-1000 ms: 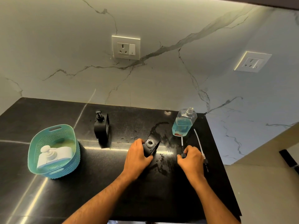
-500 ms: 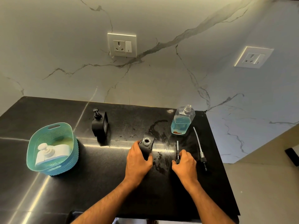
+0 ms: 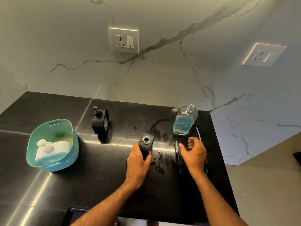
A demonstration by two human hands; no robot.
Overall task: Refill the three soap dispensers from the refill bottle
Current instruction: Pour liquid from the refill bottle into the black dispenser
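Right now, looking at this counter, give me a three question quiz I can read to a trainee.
1. True or false: the black dispenser held by the left hand has its pump screwed on.
2. Which holds blue liquid? A) teal basket B) clear refill bottle C) black pump dispenser at the back
3. Fill in: the white dispenser lies inside the ____.

Key
1. False. Its neck is open, and two loose pumps lie on the counter near the right hand, which holds nothing.
2. B
3. Basket
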